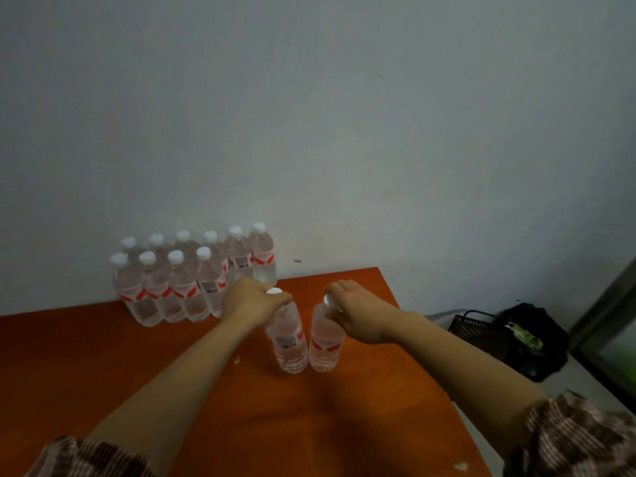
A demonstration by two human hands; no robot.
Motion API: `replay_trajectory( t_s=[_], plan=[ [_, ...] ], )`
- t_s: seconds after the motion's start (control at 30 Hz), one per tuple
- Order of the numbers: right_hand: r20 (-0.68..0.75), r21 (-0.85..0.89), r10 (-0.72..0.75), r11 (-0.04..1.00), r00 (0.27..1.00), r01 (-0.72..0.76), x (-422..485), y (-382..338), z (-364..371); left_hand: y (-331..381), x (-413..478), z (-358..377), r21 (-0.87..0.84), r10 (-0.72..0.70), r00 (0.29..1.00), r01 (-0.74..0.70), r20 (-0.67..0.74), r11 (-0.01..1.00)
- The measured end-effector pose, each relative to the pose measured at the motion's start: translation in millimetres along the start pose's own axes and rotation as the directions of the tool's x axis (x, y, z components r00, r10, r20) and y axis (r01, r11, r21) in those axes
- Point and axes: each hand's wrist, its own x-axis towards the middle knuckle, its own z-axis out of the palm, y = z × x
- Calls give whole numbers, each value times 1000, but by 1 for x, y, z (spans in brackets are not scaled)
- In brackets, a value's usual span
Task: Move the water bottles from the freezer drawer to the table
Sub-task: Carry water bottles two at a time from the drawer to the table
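Two clear water bottles with white caps and red labels stand side by side on the orange table [103,366]. My left hand [251,302] grips the neck of the left bottle [290,339] just under its cap. My right hand [358,311] grips the neck of the right bottle [325,342]. Both bottles look upright with their bases on the tabletop. Several more bottles of the same kind [179,284] stand in two rows at the back of the table against the wall. The freezer drawer is out of view.
A grey wall rises behind the table. To the right of the table, lower down, sit a black slatted basket [478,333] and a black bag [537,339] with something green in it. A dark frame edge [605,325] shows at far right.
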Motion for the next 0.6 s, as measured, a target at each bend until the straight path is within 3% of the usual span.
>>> replay_trajectory(
  t_s=[0.33, 0.6],
  plan=[
    [37, -24, 74, 997, 997, -73, 149, -21, 25, -48, 141, -30, -6, -67, 991, 69, 118, 998],
    [87, -41, 82, 996, 993, -79, 230, -19, 42, -60, 208, -34, 83, -21, 996, 14, 86, 996]
  ],
)
